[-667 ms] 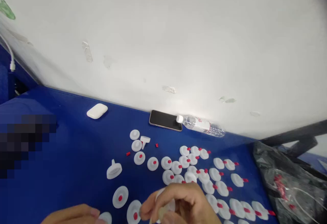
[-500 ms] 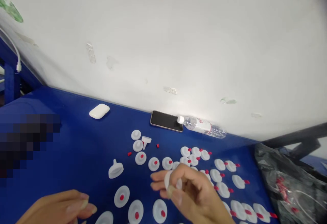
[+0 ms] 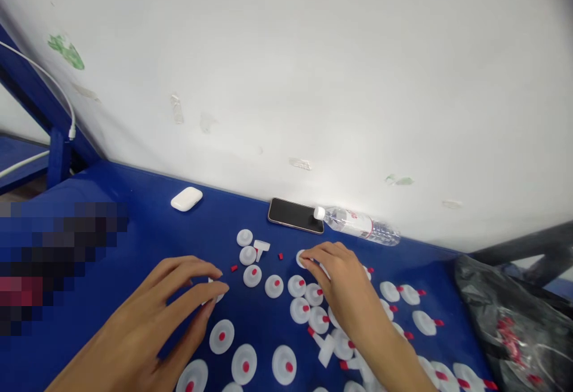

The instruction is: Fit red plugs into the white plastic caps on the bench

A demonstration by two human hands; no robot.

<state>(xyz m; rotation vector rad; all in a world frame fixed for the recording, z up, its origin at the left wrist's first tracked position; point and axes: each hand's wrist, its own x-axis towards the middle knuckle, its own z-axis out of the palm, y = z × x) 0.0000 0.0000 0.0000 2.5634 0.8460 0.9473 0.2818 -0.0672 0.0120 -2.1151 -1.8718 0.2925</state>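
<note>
the discs [image 3: 278, 361] look like smooth, milky plastic, slightly translucent, with a soft satin finish, and their tips [image 3: 246, 367] look like harder plastic with little shine. the table [image 3: 147, 243] is smooth, with a faint sheen; whether it is wood or metal cannot be told. the wall [image 3: 313, 70] looks smooth and mostly matt, with glossy clear tape [image 3: 299, 164] stuck on it. the phone [image 3: 293, 215] has a glossy, glass-like face. the bottle [image 3: 387, 234] is thin, shiny, clear plastic, ridged toward its base. the case [image 3: 187, 199] is smooth, rounded plastic. the bag [image 3: 483, 278] is crinkled, thin, glossy plastic film.
</note>
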